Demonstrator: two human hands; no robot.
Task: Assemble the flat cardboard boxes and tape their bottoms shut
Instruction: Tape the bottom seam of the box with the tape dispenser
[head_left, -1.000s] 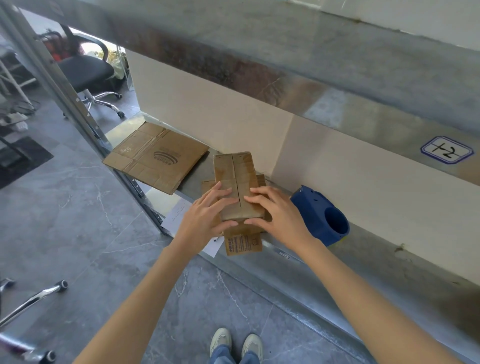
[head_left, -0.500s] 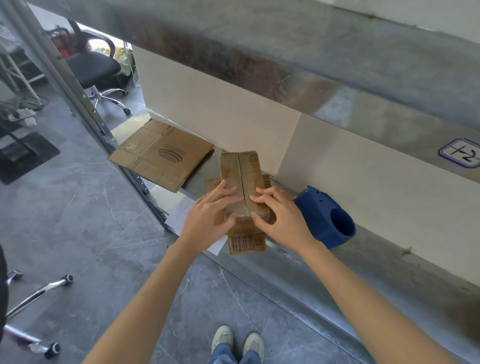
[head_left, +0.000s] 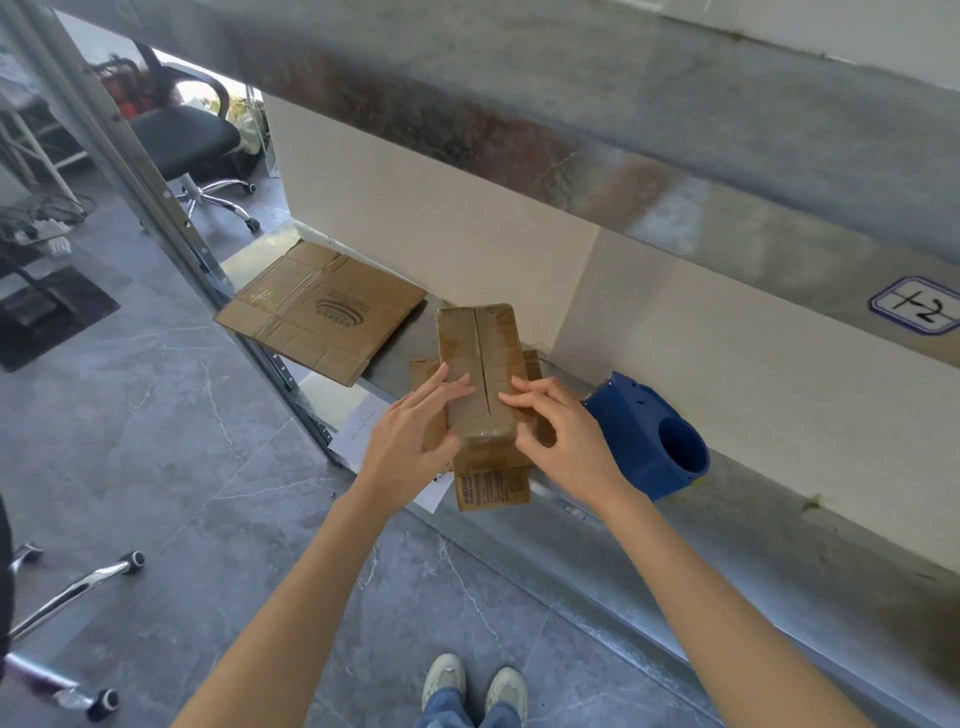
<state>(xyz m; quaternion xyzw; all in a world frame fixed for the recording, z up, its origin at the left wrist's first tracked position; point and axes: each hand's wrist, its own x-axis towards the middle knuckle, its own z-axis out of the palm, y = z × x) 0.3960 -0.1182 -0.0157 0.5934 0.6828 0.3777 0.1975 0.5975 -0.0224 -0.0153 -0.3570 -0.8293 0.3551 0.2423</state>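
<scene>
A small brown cardboard box (head_left: 480, 343) stands on the metal shelf (head_left: 727, 525), its two flaps folded shut with an open seam down the middle. My left hand (head_left: 410, 441) presses straight fingers on the left flap, thumb against the box's side. My right hand (head_left: 566, 441) grips the right flap near the front corner with curled fingers and thumb. The box sits on a flat piece of cardboard (head_left: 491, 486) with a printed label. A larger flattened box (head_left: 322, 312) lies to the left on the shelf, overhanging its edge.
A blue plastic tape dispenser (head_left: 654, 436) rests on the shelf just right of my right hand. White paper (head_left: 363, 421) pokes out under the cardboard. An upper shelf hangs close overhead, and a metal upright (head_left: 156, 182) stands left. Office chairs (head_left: 182, 135) occupy the floor.
Both hands slid toward the box's near end. My right fingers went from lying flat to curling at the front corner. The box has stayed in place.
</scene>
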